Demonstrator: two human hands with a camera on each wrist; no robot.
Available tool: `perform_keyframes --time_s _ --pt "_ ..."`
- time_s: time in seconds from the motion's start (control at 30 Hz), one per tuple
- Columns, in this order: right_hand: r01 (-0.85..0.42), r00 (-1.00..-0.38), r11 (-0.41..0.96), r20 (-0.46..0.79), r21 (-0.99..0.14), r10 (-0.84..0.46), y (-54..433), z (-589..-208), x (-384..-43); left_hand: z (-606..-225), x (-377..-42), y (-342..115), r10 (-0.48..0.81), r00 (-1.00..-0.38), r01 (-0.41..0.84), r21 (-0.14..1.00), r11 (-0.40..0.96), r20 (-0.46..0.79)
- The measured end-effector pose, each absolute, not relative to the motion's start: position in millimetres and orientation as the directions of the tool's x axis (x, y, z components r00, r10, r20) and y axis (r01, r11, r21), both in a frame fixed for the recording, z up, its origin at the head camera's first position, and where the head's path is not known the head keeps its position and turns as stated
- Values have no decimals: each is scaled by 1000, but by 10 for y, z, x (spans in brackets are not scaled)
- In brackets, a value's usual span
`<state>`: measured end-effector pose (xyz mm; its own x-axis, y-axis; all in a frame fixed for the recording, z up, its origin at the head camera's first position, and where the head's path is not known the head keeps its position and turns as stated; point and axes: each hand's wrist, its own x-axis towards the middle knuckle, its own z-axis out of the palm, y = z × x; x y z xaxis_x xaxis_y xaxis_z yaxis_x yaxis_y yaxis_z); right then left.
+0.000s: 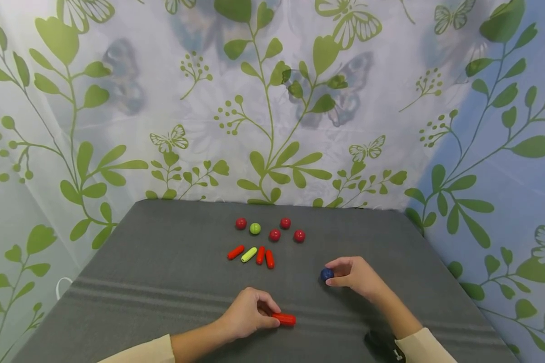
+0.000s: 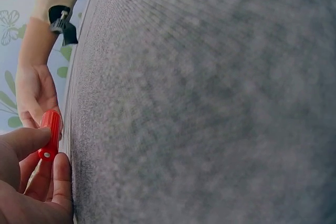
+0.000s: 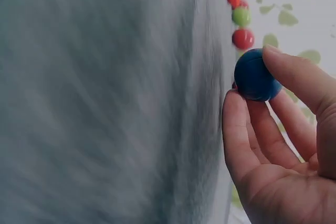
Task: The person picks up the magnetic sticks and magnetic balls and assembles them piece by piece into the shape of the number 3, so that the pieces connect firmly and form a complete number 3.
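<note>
My left hand pinches a red ribbed cylinder by one end, close over the grey table near its front. In the left wrist view the red cylinder shows lengthwise grooves and a pale spot on its end, with the thumb laid over it. Farther right, my right hand holds a dark blue ball between thumb and fingertips. The right wrist view shows the blue ball with a thin seam, the thumb on top and fingers beneath.
Toward the back of the grey table lie several red balls and a green ball. In front of them are three red cylinders and a yellow-green one. A leaf-patterned curtain stands behind.
</note>
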<state>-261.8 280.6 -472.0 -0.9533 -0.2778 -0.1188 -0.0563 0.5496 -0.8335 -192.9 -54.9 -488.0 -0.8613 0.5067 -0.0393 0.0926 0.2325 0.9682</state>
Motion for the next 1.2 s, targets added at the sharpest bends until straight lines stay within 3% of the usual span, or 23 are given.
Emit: perform_keyframes --time_s 0.73,1.2 --pt "-10 -867 368 -175 -930 -466 2404 -4714 -1964 -4837 -1896 -520 505 -863 127 959 253 -20" --pt "22 -849 364 -210 -931 -486 2235 -4676 -1852 -4826 -1890 -501 519 -854 111 964 241 -32"
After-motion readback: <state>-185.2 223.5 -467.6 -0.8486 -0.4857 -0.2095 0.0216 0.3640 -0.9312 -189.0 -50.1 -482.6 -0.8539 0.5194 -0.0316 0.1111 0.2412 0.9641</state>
